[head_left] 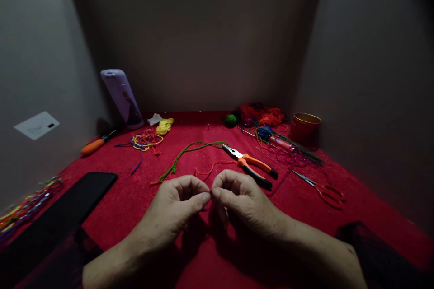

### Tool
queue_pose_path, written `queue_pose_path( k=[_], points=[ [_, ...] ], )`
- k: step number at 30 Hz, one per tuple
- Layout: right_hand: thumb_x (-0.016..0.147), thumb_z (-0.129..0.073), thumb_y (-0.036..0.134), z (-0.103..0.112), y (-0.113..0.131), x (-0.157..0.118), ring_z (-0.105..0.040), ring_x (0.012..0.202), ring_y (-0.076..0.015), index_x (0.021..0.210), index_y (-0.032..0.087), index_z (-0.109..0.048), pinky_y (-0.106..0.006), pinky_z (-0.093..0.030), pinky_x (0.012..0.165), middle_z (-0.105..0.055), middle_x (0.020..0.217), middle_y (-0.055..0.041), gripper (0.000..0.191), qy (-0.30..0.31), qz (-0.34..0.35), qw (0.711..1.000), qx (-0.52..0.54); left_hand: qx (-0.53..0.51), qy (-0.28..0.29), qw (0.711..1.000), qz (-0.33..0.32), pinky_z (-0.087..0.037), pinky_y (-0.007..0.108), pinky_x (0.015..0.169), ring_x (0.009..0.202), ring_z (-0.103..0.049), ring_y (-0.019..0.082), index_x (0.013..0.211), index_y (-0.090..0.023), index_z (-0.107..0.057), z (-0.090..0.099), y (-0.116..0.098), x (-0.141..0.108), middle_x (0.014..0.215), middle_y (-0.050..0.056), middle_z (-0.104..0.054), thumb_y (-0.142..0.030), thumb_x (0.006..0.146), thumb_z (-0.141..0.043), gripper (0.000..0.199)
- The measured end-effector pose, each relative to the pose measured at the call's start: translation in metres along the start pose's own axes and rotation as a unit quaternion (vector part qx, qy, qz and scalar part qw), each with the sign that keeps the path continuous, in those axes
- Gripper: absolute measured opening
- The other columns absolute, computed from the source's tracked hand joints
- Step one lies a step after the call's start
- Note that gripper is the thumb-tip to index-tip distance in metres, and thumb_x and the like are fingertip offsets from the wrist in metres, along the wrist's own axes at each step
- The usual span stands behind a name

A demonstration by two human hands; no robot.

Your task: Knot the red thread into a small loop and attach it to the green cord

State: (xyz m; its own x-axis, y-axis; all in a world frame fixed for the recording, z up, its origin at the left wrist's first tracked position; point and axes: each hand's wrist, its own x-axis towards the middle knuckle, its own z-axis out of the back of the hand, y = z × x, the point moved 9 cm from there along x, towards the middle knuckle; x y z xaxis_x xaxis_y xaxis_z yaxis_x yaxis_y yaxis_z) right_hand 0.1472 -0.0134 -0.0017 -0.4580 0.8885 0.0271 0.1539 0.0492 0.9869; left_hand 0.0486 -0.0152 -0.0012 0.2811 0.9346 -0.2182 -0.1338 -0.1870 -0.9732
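My left hand (181,203) and my right hand (246,201) meet low in the middle, thumb and forefinger pinched on each. Between the fingertips is a thin, dark purple-red thread (210,193), hard to make out against the red cloth. A purple thread (280,185) lies to the right of my right hand. Just beyond my fingers, an orange-red thread (217,163) curves over the cloth. Behind it lies a green braided cord (181,153) with orange-red ends. Long-nose pliers (252,162) with orange and black handles rest beyond my right hand.
Red-handled scissors (325,189) lie right on the red cloth (190,131). Behind are tangled yarns (267,117) and a red cup (305,126). On the left are a black phone (64,210), braided cords (30,205), an orange-handled tool (93,146), loose threads (145,139) and a purple bottle (124,99).
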Motion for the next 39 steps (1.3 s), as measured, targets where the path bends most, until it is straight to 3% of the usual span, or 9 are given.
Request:
queue_pose_path(
  k=[6, 11, 16, 31, 39],
  points=[
    [0.08, -0.056, 0.027, -0.0011, -0.0004, 0.0007, -0.048, 0.04, -0.0072, 0.077, 0.016, -0.05, -0.018, -0.037, 0.043, -0.052, 0.05, 0.0059, 0.013, 0.0, -0.004, 1.0, 0.012, -0.007, 0.002, 1.0, -0.001, -0.03, 0.018, 0.04, 0.042, -0.045, 0.005, 0.076, -0.014, -0.057, 0.0006, -0.0013, -0.0004, 0.057, -0.005, -0.052, -0.029, 0.074, -0.063, 0.016],
    [0.08, -0.056, 0.033, 0.0029, 0.0007, 0.002, -0.047, 0.038, -0.0071, 0.075, 0.017, -0.049, -0.018, -0.038, 0.041, -0.049, 0.049, 0.0064, 0.018, -0.036, -0.004, 0.999, 0.002, -0.063, 0.021, 0.998, 0.014, -0.035, 0.019, 0.04, 0.037, -0.048, 0.006, 0.076, -0.016, -0.056, -0.0032, 0.0018, 0.0006, 0.053, -0.007, -0.05, -0.03, 0.074, -0.064, 0.016],
    [0.078, -0.058, 0.028, 0.0059, 0.0056, 0.0018, -0.046, 0.041, -0.0063, 0.076, 0.016, -0.051, -0.017, -0.039, 0.04, -0.049, 0.054, 0.0057, 0.014, -0.054, 0.011, 0.998, -0.023, -0.048, 0.007, 0.999, 0.011, -0.032, 0.018, 0.039, 0.037, -0.047, 0.005, 0.075, -0.015, -0.056, 0.0, 0.0037, 0.002, 0.053, -0.007, -0.05, -0.03, 0.075, -0.064, 0.017],
    [0.083, -0.052, 0.023, 0.0037, 0.0028, -0.0013, -0.047, 0.046, -0.0059, 0.079, 0.017, -0.05, -0.016, -0.038, 0.044, -0.05, 0.058, 0.0054, 0.008, -0.026, 0.014, 0.996, -0.081, -0.028, 0.006, 0.999, 0.024, -0.032, 0.018, 0.04, 0.041, -0.051, 0.007, 0.077, -0.015, -0.055, -0.0015, 0.0038, 0.0002, 0.057, -0.005, -0.054, -0.029, 0.073, -0.064, 0.017],
    [0.086, -0.05, 0.025, 0.0013, -0.0026, -0.0026, -0.047, 0.047, -0.0063, 0.082, 0.018, -0.048, -0.017, -0.038, 0.044, -0.049, 0.059, 0.0053, 0.009, -0.001, 0.018, 0.998, -0.066, 0.008, 0.007, 1.0, 0.003, -0.033, 0.015, 0.038, 0.04, -0.043, 0.004, 0.071, -0.013, -0.058, 0.0021, -0.0024, 0.0041, 0.053, -0.006, -0.052, -0.027, 0.07, -0.067, 0.016]
  ],
)
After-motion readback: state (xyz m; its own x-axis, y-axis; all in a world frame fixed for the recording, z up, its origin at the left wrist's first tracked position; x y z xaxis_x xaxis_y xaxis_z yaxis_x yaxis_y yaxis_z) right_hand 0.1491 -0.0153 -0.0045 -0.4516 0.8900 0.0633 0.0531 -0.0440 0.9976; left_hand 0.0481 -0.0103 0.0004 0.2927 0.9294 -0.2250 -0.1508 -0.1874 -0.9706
